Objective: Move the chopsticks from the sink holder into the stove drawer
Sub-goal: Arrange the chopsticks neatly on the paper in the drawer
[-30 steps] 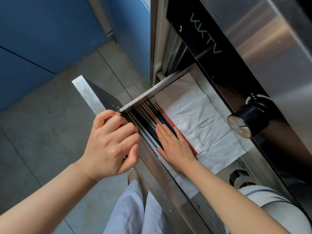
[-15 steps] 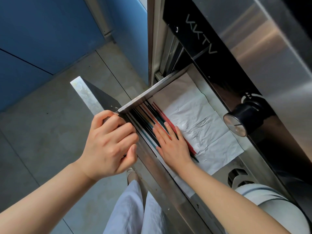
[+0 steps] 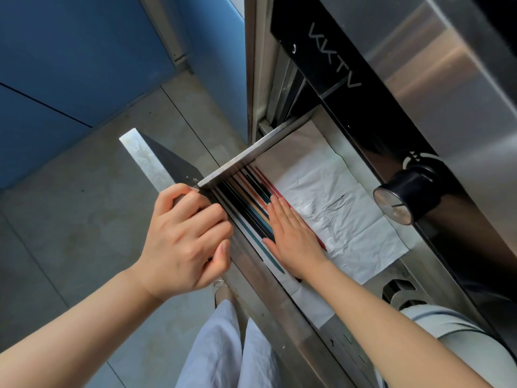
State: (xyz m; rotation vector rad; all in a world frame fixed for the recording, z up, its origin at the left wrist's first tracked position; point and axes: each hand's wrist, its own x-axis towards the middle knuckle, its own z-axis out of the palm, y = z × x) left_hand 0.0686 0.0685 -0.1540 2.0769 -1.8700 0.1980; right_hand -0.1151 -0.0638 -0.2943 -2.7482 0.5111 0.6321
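Observation:
The stove drawer [image 3: 251,152] stands pulled out, a metal tray lined with crumpled white paper [image 3: 335,203]. Several chopsticks [image 3: 249,197] in black, teal, orange and red lie side by side along the drawer's front wall. My right hand [image 3: 293,236] rests flat on them with fingers straight and together, covering their near ends. My left hand [image 3: 184,236] is curled around the drawer's front panel [image 3: 148,163], gripping its top edge. The sink holder is out of view.
A black round stove knob [image 3: 402,197] juts out just right of the drawer. The stainless stove front [image 3: 447,79] rises above it. Blue cabinet doors [image 3: 70,65] and grey floor tiles lie to the left. My light trousers and a shoe show below.
My right hand has slid slightly along the chopsticks, pressing them against the drawer's front side. The left hand keeps its grip on the panel.

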